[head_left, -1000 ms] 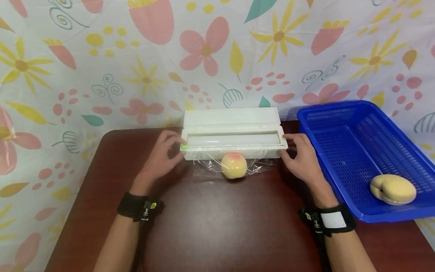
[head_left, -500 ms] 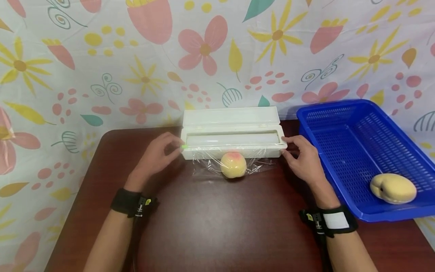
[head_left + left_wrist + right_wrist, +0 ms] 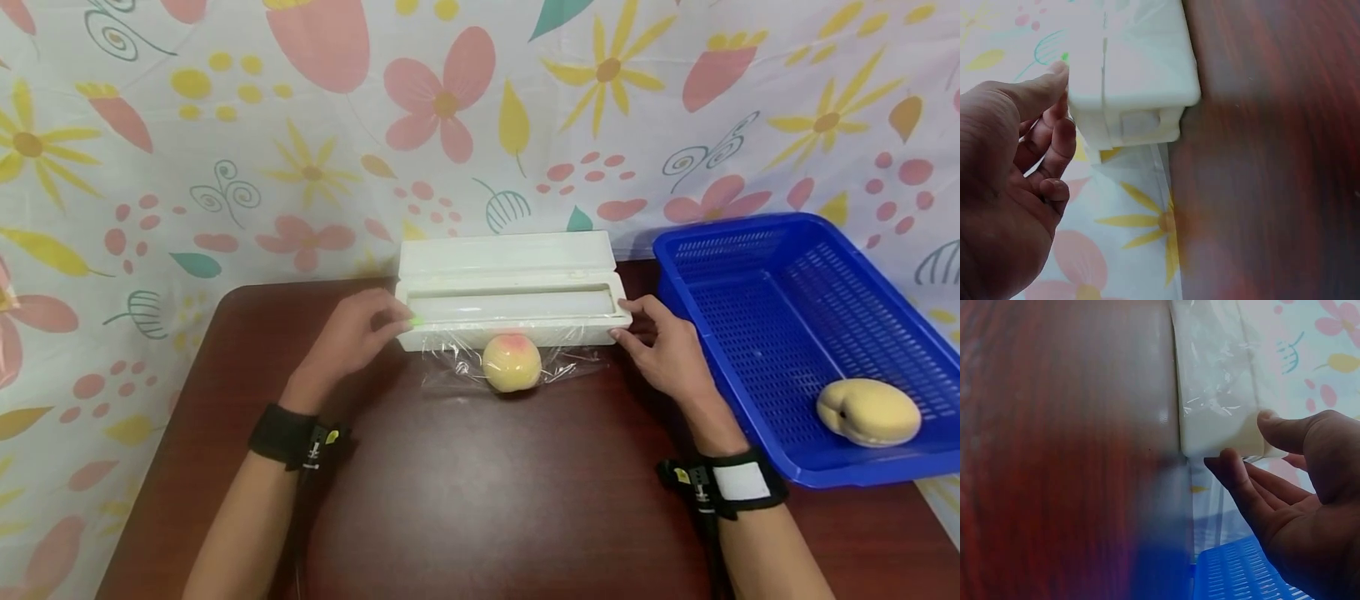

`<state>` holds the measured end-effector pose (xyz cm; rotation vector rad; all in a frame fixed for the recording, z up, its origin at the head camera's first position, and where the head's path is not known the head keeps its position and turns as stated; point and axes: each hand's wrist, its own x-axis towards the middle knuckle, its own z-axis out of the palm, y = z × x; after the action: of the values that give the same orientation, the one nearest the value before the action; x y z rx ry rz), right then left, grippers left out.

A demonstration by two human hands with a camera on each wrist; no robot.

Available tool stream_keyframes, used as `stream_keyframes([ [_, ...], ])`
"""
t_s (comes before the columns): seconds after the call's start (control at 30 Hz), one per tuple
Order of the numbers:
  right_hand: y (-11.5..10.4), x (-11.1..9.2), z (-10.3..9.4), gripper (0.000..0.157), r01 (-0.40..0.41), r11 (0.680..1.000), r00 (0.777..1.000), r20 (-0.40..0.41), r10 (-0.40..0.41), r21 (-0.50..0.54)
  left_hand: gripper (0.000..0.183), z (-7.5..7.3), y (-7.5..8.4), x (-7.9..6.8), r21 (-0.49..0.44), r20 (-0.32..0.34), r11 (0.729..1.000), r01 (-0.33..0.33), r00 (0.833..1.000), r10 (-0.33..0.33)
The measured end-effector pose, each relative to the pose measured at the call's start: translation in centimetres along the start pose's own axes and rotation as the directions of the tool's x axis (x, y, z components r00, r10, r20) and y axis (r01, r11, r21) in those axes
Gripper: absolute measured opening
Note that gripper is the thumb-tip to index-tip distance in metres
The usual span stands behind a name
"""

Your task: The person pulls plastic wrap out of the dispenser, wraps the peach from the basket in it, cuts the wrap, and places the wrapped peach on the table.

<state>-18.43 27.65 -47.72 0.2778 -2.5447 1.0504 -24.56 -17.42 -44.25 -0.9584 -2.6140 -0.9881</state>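
Observation:
A white cling film box [image 3: 517, 287] lies on the table with its lid raised, and a roll of film [image 3: 517, 307] shows inside. Clear film [image 3: 457, 367] hangs over its front edge and across a peach [image 3: 512, 363] lying against the front. At the left end, my left hand [image 3: 352, 337] pinches the small green slide cutter [image 3: 417, 321]; in the left wrist view the thumb tip covers most of it. My right hand [image 3: 667, 350] grips the box's right end between thumb and fingers, seen close in the right wrist view.
A blue plastic basket [image 3: 757, 433] stands right of the box, close to my right hand, with a yellow peach-like fruit [image 3: 870, 412] inside. A flower-patterned cloth [image 3: 300, 100] rises behind the dark wooden table [image 3: 480, 500].
My left hand, first at the box's left corner, has taken the green slide cutter and shifted it slightly right along the front edge. The right hand keeps its grip, and the view has shifted slightly.

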Motion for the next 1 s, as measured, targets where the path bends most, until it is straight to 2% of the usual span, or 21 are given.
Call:
stream_keyframes([
  [0.17, -0.2, 0.1, 0.3, 0.038, 0.017, 1.0, 1.0, 0.004, -0.017, -0.003, 0.012, 0.1, 0.9, 0.8, -0.015, 0.077, 0.998, 0.055, 0.996, -0.054],
  [0.27, -0.4, 0.2, 0.4, 0.037, 0.029, 1.0, 1.0, -0.004, -0.029, -0.008, 0.013, 0.1, 1.3, 1.1, -0.017, 0.097, 0.997, 0.074, 0.993, -0.072],
  [0.6, -0.5, 0.3, 0.1, 0.037, 0.034, 0.999, 0.999, -0.015, -0.035, -0.03, 0.012, 0.7, 1.3, 1.8, -0.027, 0.068, 0.999, -0.023, 0.997, 0.025],
  [0.83, -0.4, 0.1, 0.0, 0.038, 0.037, 0.999, 0.999, -0.021, -0.038, -0.03, 0.012, 0.9, 1.5, 2.3, -0.031, 0.098, 0.999, 0.036, 0.995, -0.033],
  [1.0, -0.6, 0.1, 0.2, 0.038, 0.032, 0.999, 0.999, -0.022, -0.032, -0.022, 0.01, 1.2, 1.6, 1.6, -0.043, 0.067, 0.998, 0.053, 0.997, -0.05],
])
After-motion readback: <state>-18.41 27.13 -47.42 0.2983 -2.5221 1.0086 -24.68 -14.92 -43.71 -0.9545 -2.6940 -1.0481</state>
